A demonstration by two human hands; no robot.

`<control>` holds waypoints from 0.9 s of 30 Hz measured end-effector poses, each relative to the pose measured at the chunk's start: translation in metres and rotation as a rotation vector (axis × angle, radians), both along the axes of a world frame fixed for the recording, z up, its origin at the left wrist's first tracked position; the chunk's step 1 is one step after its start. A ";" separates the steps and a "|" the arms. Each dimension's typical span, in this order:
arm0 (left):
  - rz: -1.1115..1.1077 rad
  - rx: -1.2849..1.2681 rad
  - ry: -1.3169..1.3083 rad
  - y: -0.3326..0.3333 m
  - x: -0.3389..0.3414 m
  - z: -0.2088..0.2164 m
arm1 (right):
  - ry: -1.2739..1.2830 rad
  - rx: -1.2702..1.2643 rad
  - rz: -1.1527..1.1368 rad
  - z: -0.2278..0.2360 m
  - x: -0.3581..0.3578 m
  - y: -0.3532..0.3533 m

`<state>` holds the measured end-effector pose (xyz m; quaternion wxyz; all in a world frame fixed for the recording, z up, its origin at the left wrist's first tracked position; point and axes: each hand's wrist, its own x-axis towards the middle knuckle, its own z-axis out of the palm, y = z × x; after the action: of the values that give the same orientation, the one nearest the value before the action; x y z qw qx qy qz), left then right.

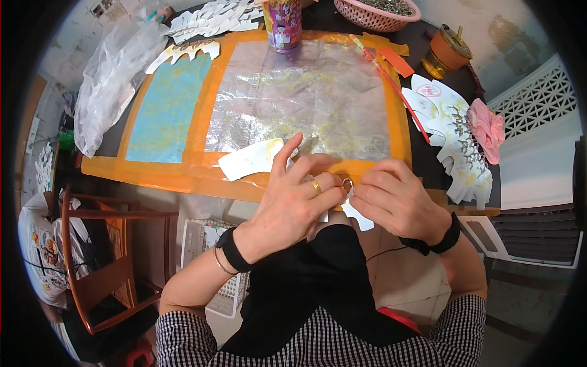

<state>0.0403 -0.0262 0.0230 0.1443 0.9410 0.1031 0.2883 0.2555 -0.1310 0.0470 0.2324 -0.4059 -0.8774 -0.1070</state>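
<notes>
At the table's near edge my left hand (299,192) and my right hand (391,199) meet, fingertips close together. Between them shows a small metal ring (347,183), with a white paper-like piece (359,216) hanging just below it. Both hands are closed in a pinch at this piece; the fingers hide exactly where each grips. My left index finger sticks out over the table. Beneath that hand lies a curved white piece (247,162) with a yellow smear at one end.
An orange-taped work mat (214,104) covers the table. Around it are a purple cup (284,27), a red stick (400,92), white pieces with metal parts (461,153), a pink cloth (487,129), a pink basket (378,17), an amber jar (446,52) and a plastic bag (113,79).
</notes>
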 end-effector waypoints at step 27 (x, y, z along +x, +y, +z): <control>0.046 0.302 -0.072 -0.004 -0.008 -0.030 | 0.020 -0.121 -0.139 -0.012 0.002 -0.027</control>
<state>0.0321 -0.0305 -0.0065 -0.0020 0.9385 0.0748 0.3372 0.2572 -0.1580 0.0349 0.2082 -0.4803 -0.8495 -0.0656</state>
